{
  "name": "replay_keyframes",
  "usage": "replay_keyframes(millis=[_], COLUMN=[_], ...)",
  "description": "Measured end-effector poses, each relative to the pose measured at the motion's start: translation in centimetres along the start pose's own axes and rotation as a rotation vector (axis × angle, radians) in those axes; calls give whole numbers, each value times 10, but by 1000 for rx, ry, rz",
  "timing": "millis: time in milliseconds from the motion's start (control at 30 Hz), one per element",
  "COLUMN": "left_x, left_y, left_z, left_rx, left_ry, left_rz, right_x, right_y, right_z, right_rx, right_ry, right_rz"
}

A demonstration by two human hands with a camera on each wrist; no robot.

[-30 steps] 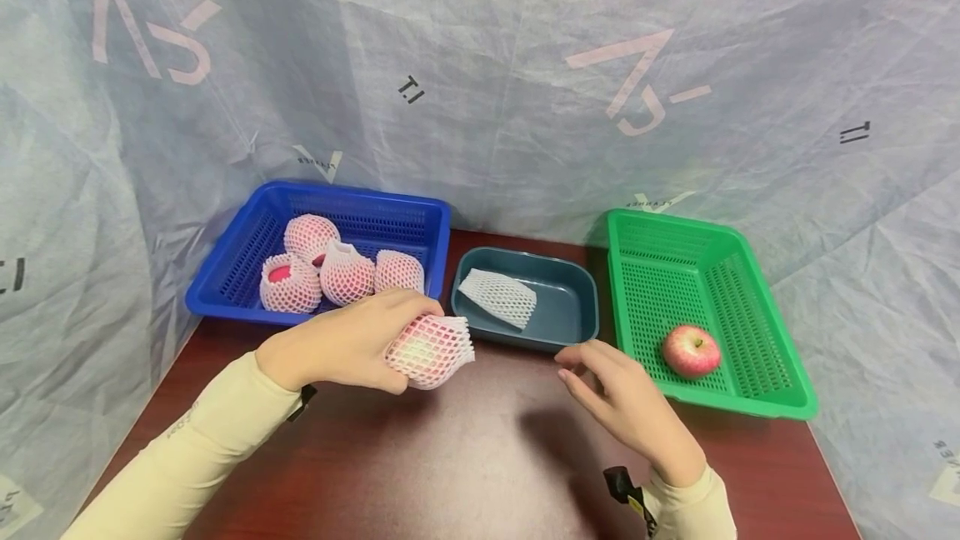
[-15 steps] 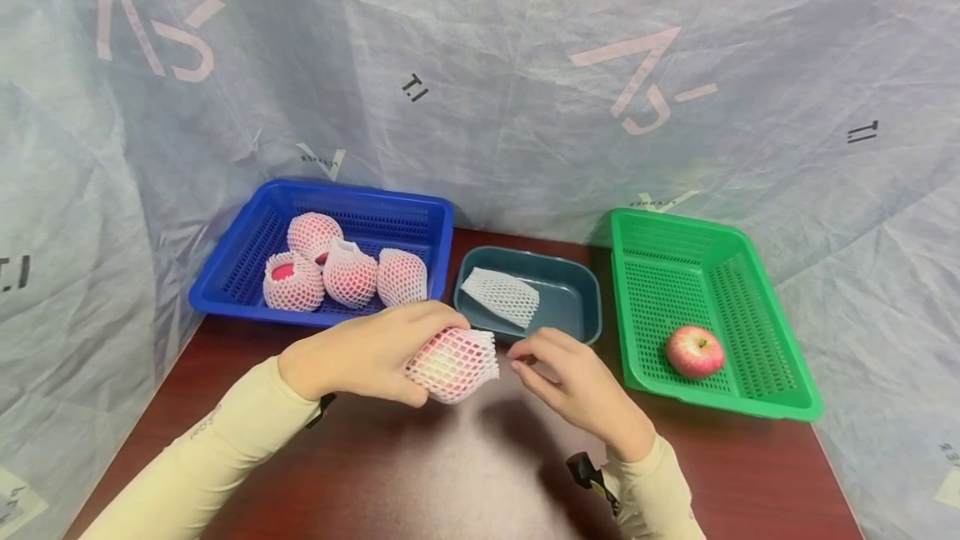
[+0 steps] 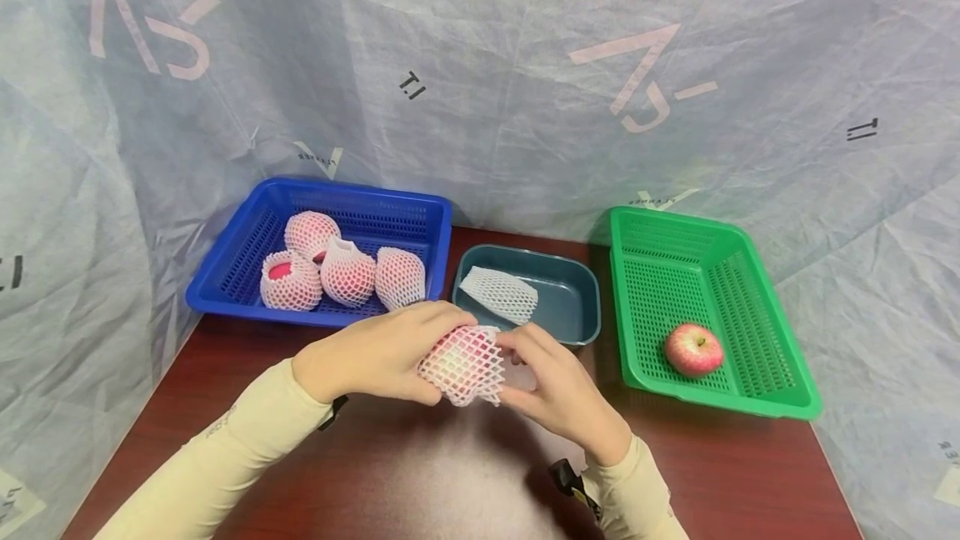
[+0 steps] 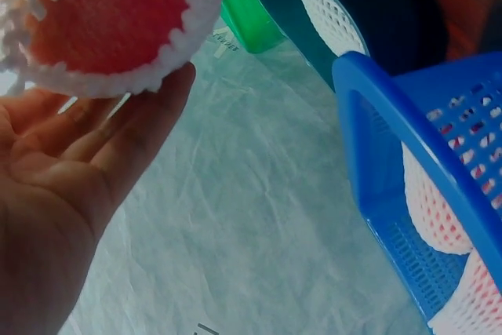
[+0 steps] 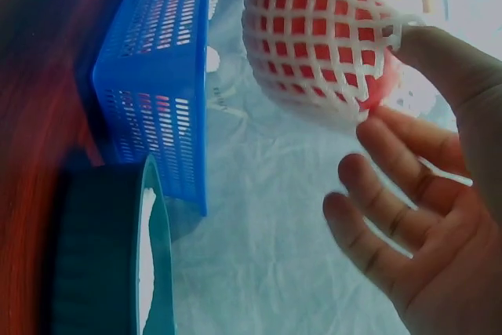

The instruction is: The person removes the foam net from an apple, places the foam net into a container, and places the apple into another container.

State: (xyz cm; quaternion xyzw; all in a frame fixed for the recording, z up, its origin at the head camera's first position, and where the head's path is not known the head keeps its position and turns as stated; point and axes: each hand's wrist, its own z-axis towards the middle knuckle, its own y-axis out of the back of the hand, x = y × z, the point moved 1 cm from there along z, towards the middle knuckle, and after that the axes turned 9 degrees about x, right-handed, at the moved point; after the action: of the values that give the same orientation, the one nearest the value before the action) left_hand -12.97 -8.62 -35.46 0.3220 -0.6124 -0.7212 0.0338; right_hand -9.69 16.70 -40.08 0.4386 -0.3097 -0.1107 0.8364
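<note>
A crumpled grey-blue sheet with printed letters hangs behind the far edge of the reddish-brown worktop. On my head feed, the left hand is clamped round a netted fruit, holding it above the worktop between its middle and its far edge. I have the right hand close on the other side, thumb and forefinger spread and touching the rim of the fruit's net; I cannot tell whether they pinch it. My left wrist feed shows bare red skin in the net's opening.

At the far left corner I see a blue basket with four more netted fruits inside. Midway along the far edge is a dark teal tray, a loose foam net lying in its left part. Towards the far right corner I make out a green basket, with a bare apple near its front side.
</note>
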Motion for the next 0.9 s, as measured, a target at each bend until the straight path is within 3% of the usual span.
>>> replay_keyframes(millis=[267, 500, 667, 900], left_x=[-7, -8, -5, -2], left_y=[-2, -5, -8, -9], left_z=[8, 9, 8, 5], left_rx=[-49, -37, -31, -10], left_ry=[6, -52, -89, -80], left_rz=[46, 18, -41, -66], right_x=[3, 5, 4, 1], right_y=[-5, -9, -10, -11], right_z=[4, 4, 3, 1], right_rx=[17, 17, -5, -69], right_ry=[-117, -157, -151, -92], right_rz=[-81, -83, -32, 7])
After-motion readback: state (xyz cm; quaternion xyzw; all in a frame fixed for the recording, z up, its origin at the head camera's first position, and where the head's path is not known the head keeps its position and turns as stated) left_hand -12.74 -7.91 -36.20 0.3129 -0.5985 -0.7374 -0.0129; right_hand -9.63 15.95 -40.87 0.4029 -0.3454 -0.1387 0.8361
